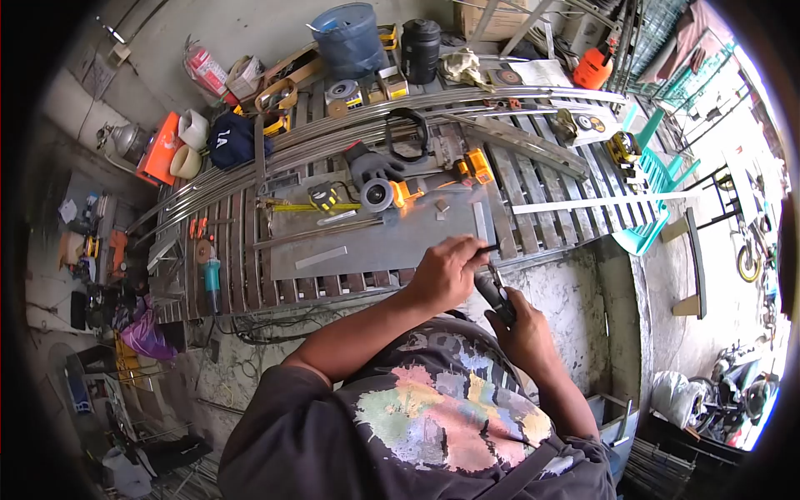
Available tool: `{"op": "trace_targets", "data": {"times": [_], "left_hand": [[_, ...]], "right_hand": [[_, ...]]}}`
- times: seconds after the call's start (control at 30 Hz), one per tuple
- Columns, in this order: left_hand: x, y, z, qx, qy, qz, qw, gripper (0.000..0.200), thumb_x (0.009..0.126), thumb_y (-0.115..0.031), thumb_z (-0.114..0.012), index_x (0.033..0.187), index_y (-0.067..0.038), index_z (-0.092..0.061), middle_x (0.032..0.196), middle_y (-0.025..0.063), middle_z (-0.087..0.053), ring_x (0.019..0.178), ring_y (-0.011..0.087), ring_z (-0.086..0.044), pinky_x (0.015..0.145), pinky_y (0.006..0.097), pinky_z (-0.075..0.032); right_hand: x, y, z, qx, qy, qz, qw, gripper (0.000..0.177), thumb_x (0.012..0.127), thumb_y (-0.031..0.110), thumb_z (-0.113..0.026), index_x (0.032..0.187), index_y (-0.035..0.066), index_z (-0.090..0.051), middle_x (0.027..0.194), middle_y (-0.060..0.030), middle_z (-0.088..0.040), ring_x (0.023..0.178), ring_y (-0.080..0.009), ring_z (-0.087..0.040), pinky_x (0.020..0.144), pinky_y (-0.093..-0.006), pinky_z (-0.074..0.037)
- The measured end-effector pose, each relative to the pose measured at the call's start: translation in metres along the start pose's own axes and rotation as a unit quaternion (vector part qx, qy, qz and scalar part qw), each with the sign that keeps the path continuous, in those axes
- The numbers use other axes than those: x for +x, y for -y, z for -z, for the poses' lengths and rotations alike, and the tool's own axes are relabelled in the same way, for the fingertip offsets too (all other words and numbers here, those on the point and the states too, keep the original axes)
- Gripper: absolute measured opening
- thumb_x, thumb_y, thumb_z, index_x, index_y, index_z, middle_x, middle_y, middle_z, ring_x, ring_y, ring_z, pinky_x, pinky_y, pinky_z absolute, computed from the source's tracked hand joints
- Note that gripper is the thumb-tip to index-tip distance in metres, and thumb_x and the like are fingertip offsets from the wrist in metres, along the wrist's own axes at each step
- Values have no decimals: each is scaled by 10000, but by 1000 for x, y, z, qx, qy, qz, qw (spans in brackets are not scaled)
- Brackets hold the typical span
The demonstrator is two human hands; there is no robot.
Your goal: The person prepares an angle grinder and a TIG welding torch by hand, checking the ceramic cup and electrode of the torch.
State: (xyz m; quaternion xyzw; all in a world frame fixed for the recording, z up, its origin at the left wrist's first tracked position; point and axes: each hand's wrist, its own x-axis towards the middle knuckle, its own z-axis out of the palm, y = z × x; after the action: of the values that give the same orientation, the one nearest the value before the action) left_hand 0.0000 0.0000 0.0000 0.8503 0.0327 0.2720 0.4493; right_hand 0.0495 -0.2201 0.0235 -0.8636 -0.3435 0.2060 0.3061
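Note:
In front of my chest, my left hand (448,273) pinches a small dark piece (490,248) between thumb and fingers, over the front edge of the metal sheet. My right hand (528,335) is wrapped round a dark-handled tool (497,302) whose slim metal end points up toward the left fingertips. I cannot tell what kind of tool it is. On the grey metal sheet (392,258) beyond my hands lie an angle grinder (385,195), a tape measure (323,198), a yellow power tool (475,168) and short metal strips (322,257). A dark work glove (372,163) rests behind the grinder.
Long metal tubes (325,133) run across the slatted workbench (550,187). A flat metal bar (583,202) juts past its right side, by a green plastic chair (658,171). At the back stands a blue bucket (348,42). A teal power tool (213,283) lies at the left.

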Motion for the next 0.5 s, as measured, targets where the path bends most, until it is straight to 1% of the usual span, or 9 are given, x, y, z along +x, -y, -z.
{"op": "trace_targets", "data": {"times": [0.07,0.1,0.17,0.2,0.23,0.3,0.33,0.4,0.5], "left_hand": [[14,-1,-19,75,-119,-51,989,180,978,-125,-750,1138,-52,-713,986,196,-744,1051,429,-713,977,495,-542],[19,24,34,84,-100,-63,989,181,985,-114,-736,1151,-46,-709,985,193,-745,1052,434,-709,977,492,-541],[26,20,56,75,-79,-55,993,187,1000,-90,-707,1178,-35,-699,983,187,-745,1052,445,-702,977,486,-540],[23,14,69,17,-54,-27,998,182,987,-55,-692,1163,-8,-703,996,193,-746,1000,412,-710,1018,489,-517],[20,23,78,-29,-35,-16,999,196,997,-67,-678,1184,-21,-709,1023,171,-751,1027,367,-716,1102,529,-478],[20,43,106,69,22,-75,995,194,982,-78,-702,1168,-29,-719,985,154,-759,1007,336,-731,1196,594,-389],[18,46,114,75,2,-78,994,185,965,-89,-729,1142,-34,-722,965,145,-760,992,327,-736,1212,606,-364],[21,45,122,79,-32,-93,992,180,931,-110,-781,1089,-46,-726,926,128,-762,963,307,-745,1245,632,-314],[33,35,131,113,-121,-119,979,247,816,-150,-901,958,-67,-717,822,65,-740,836,267,-737,1225,578,-355]], "right_hand": [[6,5,3,6,-48,-28,998,498,956,231,-784,1371,23,-603,1065,-284,-750,928,-489,-738,797,-542,-587],[34,41,-30,11,-62,-21,998,485,959,225,-778,1361,15,-603,1046,-285,-747,924,-492,-735,789,-543,-582],[50,53,-27,-10,-61,-22,998,461,966,215,-766,1341,-1,-604,1008,-288,-740,917,-500,-727,773,-545,-573],[55,54,-32,-23,-77,6,997,460,958,204,-775,1325,-12,-602,975,-287,-736,917,-492,-731,766,-531,-572],[61,59,-32,-5,-57,-12,998,447,951,201,-789,1304,-11,-617,956,-270,-737,888,-482,-734,755,-512,-570],[66,69,-34,-10,-31,-5,999,450,944,205,-803,1296,-11,-624,932,-261,-732,866,-473,-732,751,-494,-571],[69,79,-34,-23,-5,-26,999,450,952,218,-801,1294,-16,-624,933,-263,-726,861,-469,-731,749,-485,-570],[76,80,-46,-21,-25,2,999,455,954,224,-802,1291,-23,-622,946,-271,-725,865,-470,-731,748,-483,-570],[79,85,-56,-7,-71,29,997,482,957,235,-808,1306,-36,-615,959,-275,-728,873,-463,-739,749,-480,-572]]}}
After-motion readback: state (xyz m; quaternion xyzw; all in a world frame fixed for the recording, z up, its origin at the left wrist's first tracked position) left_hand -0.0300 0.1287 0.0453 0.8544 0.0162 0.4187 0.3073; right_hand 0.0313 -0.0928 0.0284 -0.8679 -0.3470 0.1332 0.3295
